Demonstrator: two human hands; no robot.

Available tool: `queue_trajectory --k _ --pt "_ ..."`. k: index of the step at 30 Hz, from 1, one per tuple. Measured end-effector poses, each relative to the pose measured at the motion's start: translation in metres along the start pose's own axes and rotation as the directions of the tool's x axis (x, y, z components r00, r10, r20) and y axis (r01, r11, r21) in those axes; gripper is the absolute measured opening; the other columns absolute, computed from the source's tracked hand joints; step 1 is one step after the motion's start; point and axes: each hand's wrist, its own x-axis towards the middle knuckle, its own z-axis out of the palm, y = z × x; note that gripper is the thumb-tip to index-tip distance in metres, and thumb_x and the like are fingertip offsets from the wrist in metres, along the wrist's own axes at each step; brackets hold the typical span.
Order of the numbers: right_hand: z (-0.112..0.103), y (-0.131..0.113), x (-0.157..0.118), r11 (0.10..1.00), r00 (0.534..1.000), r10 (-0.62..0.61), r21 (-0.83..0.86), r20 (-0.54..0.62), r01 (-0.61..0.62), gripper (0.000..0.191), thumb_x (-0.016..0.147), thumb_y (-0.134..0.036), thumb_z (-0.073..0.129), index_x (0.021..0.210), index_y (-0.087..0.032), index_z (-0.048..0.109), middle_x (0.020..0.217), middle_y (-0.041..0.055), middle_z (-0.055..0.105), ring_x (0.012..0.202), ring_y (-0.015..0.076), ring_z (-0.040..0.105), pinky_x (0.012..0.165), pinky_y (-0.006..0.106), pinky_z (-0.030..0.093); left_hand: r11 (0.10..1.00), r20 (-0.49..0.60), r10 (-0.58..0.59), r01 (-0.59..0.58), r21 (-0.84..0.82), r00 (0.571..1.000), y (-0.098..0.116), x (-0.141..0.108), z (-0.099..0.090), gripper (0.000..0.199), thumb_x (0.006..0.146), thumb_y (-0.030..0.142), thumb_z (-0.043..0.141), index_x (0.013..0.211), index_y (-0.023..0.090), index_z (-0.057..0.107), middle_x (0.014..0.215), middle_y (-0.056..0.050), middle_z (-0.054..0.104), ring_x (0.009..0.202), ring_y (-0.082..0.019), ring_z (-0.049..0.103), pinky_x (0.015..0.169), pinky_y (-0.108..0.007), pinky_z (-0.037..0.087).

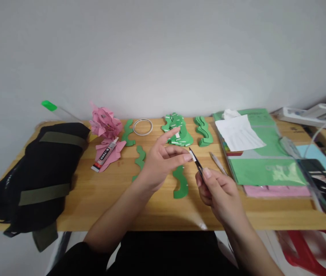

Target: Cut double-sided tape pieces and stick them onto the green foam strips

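My left hand (158, 163) is raised over the table, index finger stretched out, with the thumb and another finger pinching a small white strip (192, 155). Black tweezers (199, 165) are held in my right hand (220, 191), their tip touching or just beside that strip. Below the hands lies a wavy green paper cutout (181, 186); another wavy green cutout (140, 157) is partly covered by my left hand. Behind them are a pile of green cutouts with white strips (180, 130), a neat stack of wavy ones (203, 131) and a further cutout (127, 133).
A tape roll (143, 127), pink paper flower (105, 122) and glue tube (104, 155) lie left of centre. A black bag (42, 176) fills the left side. Rightward are a pen (218, 162), white paper (239, 132), green paper packs (266, 153) and a phone (323, 188).
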Motion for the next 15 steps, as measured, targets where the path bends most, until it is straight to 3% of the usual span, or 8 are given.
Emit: queue_trajectory --k 7,13,15 --pt "-0.006 0.003 -0.003 0.994 0.995 -0.083 -0.077 -0.052 0.079 0.048 0.085 -0.063 0.057 0.072 -0.017 0.061 0.050 -0.0081 0.027 0.042 0.0062 0.021 0.038 0.020 0.016 0.999 0.082 -0.002 0.006 -0.048 0.997 0.002 -0.006 -0.008 0.068 0.065 0.013 0.080 0.127 0.023 0.054 0.069 0.005 0.070 0.064 -0.009 0.064 0.069 -0.025 0.050" --pt "-0.021 0.002 -0.012 0.902 0.974 -0.220 -0.391 -0.048 0.184 0.040 0.092 -0.054 0.053 0.078 -0.019 0.067 0.055 -0.0043 0.036 0.046 0.0091 0.029 0.040 0.023 0.021 0.990 -0.082 0.142 -0.140 0.028 0.986 0.000 -0.011 -0.017 0.061 0.066 0.015 0.081 0.121 0.021 0.057 0.075 0.003 0.074 0.073 -0.011 0.069 0.075 -0.025 0.052" --pt "-0.020 0.001 -0.014 0.852 0.960 -0.278 -0.464 -0.010 0.242 0.037 0.094 -0.050 0.051 0.080 -0.020 0.066 0.055 -0.0047 0.037 0.045 0.0092 0.031 0.042 0.024 0.025 0.986 -0.078 0.151 -0.145 0.085 0.985 0.000 -0.012 -0.014 0.063 0.067 0.017 0.081 0.124 0.020 0.055 0.078 0.001 0.076 0.077 -0.015 0.072 0.078 -0.029 0.054"
